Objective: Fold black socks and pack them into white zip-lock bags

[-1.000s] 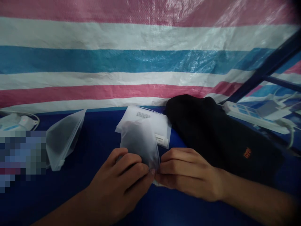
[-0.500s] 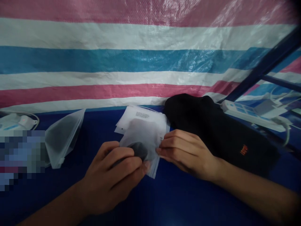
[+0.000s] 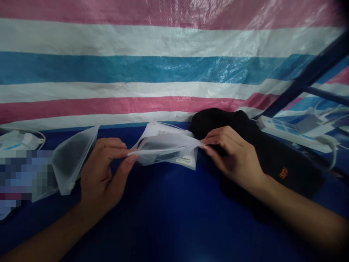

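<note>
Presently, the frosted translucent plastic bag (image 3: 163, 150): drawn taut between both hands, before a white printed packet (image 3: 187, 164) on the dark-blue tabletop (image 3: 174, 214).
Left hand (image 3: 105, 171): thumb and fingers pinched on the bag's left end.
Right hand (image 3: 234, 156): fingertips pinched on its right end.
Done: a dark shape (image 3: 167, 157) seems already inside.
Left: cannot be told; whether the edge is closed does not show.
Second frosted bag (image 3: 75, 158): near the left hand, apparently not held.
</note>
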Demonstrator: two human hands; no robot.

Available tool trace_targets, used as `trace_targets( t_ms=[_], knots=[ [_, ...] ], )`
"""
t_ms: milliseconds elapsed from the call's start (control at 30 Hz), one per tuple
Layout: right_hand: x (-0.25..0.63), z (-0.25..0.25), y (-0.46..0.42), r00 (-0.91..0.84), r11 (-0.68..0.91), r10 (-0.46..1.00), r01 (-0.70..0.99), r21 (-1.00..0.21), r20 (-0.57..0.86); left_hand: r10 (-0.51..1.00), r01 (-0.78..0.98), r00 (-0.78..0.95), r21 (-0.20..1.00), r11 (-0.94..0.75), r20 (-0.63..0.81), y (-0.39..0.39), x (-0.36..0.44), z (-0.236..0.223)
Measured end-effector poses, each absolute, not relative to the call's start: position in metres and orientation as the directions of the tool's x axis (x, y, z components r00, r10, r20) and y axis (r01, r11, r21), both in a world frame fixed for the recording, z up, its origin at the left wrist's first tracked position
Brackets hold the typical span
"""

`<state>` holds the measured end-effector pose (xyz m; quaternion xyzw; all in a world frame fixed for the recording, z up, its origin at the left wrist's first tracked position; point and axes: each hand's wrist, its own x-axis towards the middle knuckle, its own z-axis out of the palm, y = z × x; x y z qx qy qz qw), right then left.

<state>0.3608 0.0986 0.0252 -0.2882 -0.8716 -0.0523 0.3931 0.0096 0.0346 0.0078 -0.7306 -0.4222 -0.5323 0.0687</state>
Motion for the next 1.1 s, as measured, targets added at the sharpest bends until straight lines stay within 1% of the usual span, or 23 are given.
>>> trace_targets(
  t_ms=[67,100,167,300,400,500,567,700,767,867,900,933,1000,1033,1100],
  knots=[
    [0.361,0.025,0.099,-0.521,0.835,0.468,0.526,-0.164,0.713,0.599,0.657,0.044,0.428,-0.62,0.8,0.036,0.011,0.006],
    [0.36,0.024,0.099,-0.521,0.838,0.475,0.513,-0.184,0.71,0.625,0.638,0.056,0.454,-0.622,0.779,0.037,0.011,0.006],
    [0.36,0.025,0.098,-0.522,0.843,0.487,0.489,-0.222,0.7,0.679,0.617,0.135,0.475,-0.627,0.722,0.038,0.009,0.005],
    [0.359,0.026,0.093,-0.555,0.86,0.489,0.437,-0.265,0.673,0.778,0.591,0.32,0.528,-0.61,0.541,0.041,0.005,0.001],
    [0.357,0.026,0.088,-0.592,0.88,0.466,0.387,-0.276,0.658,0.811,0.611,0.422,0.533,-0.585,0.406,0.041,0.009,-0.002],
    [0.355,0.024,0.084,-0.615,0.896,0.443,0.321,-0.305,0.653,0.832,0.665,0.448,0.5,-0.555,0.329,0.041,0.014,-0.004],
    [0.352,0.023,0.083,-0.637,0.901,0.432,0.279,-0.332,0.638,0.818,0.665,0.462,0.476,-0.575,0.343,0.04,0.016,-0.005],
    [0.347,0.023,0.08,-0.669,0.902,0.422,0.246,-0.354,0.612,0.749,0.624,0.5,0.418,-0.66,0.436,0.039,0.014,-0.005],
    [0.346,0.026,0.077,-0.642,0.919,0.394,0.253,-0.303,0.657,0.74,0.633,0.481,0.398,-0.664,0.47,0.038,0.011,-0.004],
    [0.345,0.031,0.068,-0.541,0.94,0.308,0.302,-0.16,0.783,0.743,0.677,0.45,0.352,-0.646,0.495,0.037,0.008,-0.004],
    [0.345,0.032,0.065,-0.537,0.947,0.261,0.302,-0.107,0.802,0.737,0.687,0.446,0.333,-0.645,0.508,0.036,0.008,-0.004],
    [0.344,0.032,0.062,-0.561,0.956,0.217,0.289,-0.057,0.798,0.724,0.691,0.443,0.313,-0.651,0.529,0.036,0.009,-0.005],
    [0.342,0.028,0.059,-0.663,0.97,0.164,0.243,0.002,0.73,0.691,0.69,0.425,0.284,-0.665,0.585,0.034,0.011,-0.006],
    [0.34,0.026,0.058,-0.71,0.974,0.163,0.226,0.002,0.685,0.672,0.687,0.415,0.273,-0.673,0.613,0.034,0.012,-0.007],
    [0.337,0.021,0.059,-0.741,0.971,0.206,0.238,-0.036,0.639,0.643,0.683,0.415,0.247,-0.688,0.644,0.032,0.014,-0.007]
  ],
)
